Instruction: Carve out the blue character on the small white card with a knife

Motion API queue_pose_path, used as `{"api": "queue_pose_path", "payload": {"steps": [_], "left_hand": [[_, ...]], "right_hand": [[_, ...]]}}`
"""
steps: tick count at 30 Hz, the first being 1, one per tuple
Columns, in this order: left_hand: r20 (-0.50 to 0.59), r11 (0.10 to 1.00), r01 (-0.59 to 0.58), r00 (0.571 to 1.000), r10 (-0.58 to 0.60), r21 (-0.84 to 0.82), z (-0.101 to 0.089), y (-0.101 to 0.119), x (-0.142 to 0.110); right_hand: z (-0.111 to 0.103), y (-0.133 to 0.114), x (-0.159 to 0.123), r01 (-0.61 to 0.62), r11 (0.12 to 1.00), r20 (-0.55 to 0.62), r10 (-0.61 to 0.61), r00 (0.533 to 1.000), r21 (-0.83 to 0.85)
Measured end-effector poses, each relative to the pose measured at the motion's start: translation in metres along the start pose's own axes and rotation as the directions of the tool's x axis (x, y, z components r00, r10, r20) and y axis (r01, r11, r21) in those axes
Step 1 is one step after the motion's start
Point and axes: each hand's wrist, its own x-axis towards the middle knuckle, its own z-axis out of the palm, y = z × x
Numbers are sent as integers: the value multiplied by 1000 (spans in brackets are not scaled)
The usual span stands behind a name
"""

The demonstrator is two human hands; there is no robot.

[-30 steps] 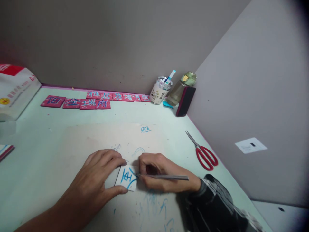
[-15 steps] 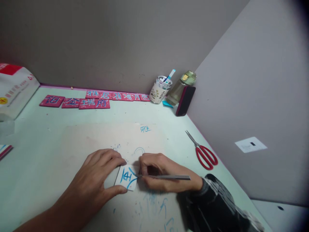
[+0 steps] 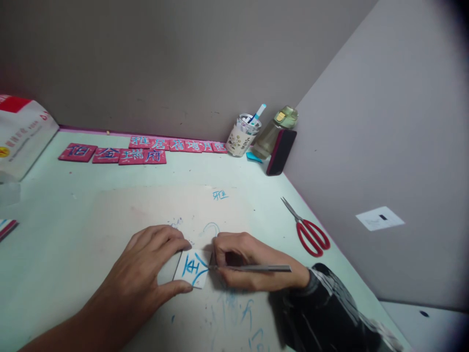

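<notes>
Left hand pins white tile; right hand grips, seemingly, a blade.

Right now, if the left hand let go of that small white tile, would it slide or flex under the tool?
The white tile looks thin, flat and stiff, so it would probably not flex. It seems light, lying loose on the board; the tool pressing its edge would likely skid it without the left hand.

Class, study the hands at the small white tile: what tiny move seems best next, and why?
Probably draw the thin metal tool along the blue stroke: its tip meets the white tile's right edge in the right hand, while the left hand pins the tile.
</notes>
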Motion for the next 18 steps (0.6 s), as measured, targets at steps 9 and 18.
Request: {"api": "queue_pose_path", "payload": {"steps": [9,18], "left_hand": [[-1,1000,-2,1000,2,6,2,-1,-1],[-8,1000,-17,1000,17,2,2,-1,-3]], "right_hand": [[1,3,-2,19,1000,-3,-19,1000,-15],[4,0,-5,-53,998,-20,53,998,25]]}}
